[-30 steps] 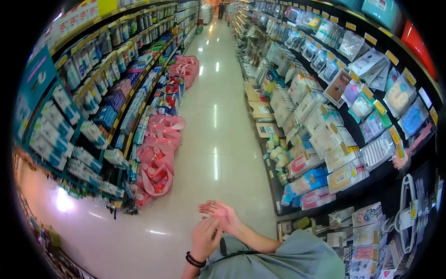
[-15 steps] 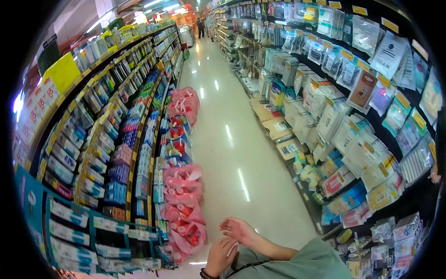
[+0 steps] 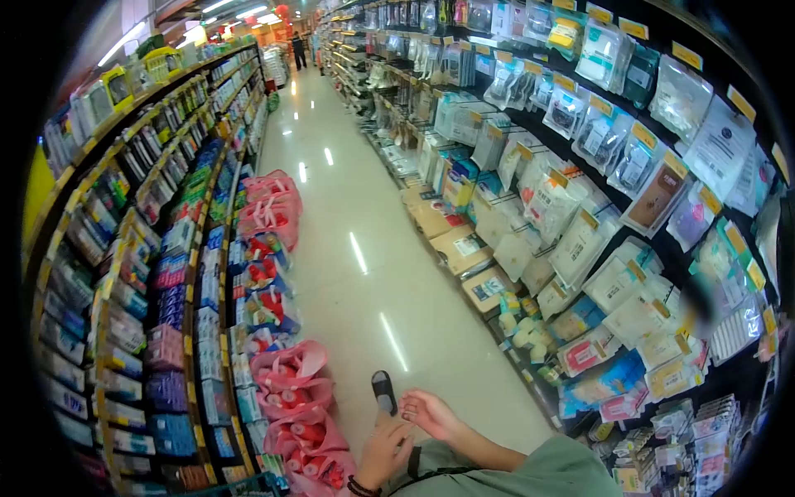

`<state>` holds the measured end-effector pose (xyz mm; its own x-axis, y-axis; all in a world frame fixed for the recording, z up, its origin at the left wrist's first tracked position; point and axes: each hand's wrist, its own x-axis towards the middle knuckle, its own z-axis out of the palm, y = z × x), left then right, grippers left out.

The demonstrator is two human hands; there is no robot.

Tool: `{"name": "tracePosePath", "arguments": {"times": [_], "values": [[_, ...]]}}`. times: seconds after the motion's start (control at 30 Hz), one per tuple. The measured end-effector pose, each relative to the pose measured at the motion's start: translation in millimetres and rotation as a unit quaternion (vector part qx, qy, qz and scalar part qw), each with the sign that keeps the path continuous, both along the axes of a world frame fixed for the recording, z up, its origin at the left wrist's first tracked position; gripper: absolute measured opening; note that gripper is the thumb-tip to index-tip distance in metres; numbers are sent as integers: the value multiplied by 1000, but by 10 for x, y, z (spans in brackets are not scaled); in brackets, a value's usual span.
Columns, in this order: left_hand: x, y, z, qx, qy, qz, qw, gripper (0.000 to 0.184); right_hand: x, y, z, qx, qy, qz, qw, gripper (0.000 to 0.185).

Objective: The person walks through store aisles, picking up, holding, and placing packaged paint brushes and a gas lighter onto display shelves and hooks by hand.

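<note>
My left hand (image 3: 383,451) is low in the frame, a dark beaded bracelet (image 3: 362,487) on its wrist. Its fingers point up and show nothing held. Beside it, slightly higher and to the right, my right hand (image 3: 429,414) has loosely curved fingers apart, with nothing in them. The two hands are close together in front of green-grey clothing (image 3: 530,470). Just above and left of them a foot in a dark slipper (image 3: 383,389) shows on the shiny floor.
Pink bags (image 3: 291,373) of bottles stand along the left shelves (image 3: 186,306). On the right, packaged goods (image 3: 638,290) hang from a dark rack. The pale aisle floor (image 3: 331,199) runs between. A person (image 3: 299,51) stands far down it.
The view has tilted up and swung to the right, then moved along the aisle. A slippered foot now shows. Both hands remain close together, low in the frame.
</note>
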<state>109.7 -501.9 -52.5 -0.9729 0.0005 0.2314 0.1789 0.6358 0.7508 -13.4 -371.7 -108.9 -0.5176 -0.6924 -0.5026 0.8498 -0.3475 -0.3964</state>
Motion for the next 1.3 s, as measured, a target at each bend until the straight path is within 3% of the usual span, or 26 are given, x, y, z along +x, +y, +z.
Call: {"name": "tracePosePath", "arguments": {"times": [0.23, 0.43, 0.57, 0.7, 0.77, 0.87, 1.07, 1.17, 1.3], "values": [[-1520, -1428, -43, -17, 6, 23, 1000, 26, -1510, -1028, 176, 25, 11, -10, 1000, 13], [-2888, -2523, 362, -76, 17, 54, 995, 28, -2738, -1917, 671, 13, 71, -42, 996, 13], [-3523, -2970, 548, -58, 31, 68, 995, 28, -3307, -2327, 643, 4, 74, -80, 994, 13], [-4029, -3246, 232, -19, 6, 25, 999, 27, -3900, -2765, 281, 13, 17, -74, 997, 13], [-4291, -3397, 83, -37, -12, -7, 999, 24, -4223, -3015, 255, 34, 41, -89, 995, 13], [-4854, -3757, 38, 30, -28, -4, 999, 21, -4828, -3389, 190, 57, 86, -110, 989, 13], [-6406, -4840, 340, -70, 23, 54, 996, 16, -6452, -4308, -9, 91, 113, -130, 981, 14], [-7107, -5264, 486, -39, 72, 108, 991, 13, -7148, -4863, 194, 148, 266, -91, 948, 14], [-7873, -5611, 592, 40, 102, 169, 979, 13, -7856, -5513, 455, 114, 372, -32, 921, 13]]}}
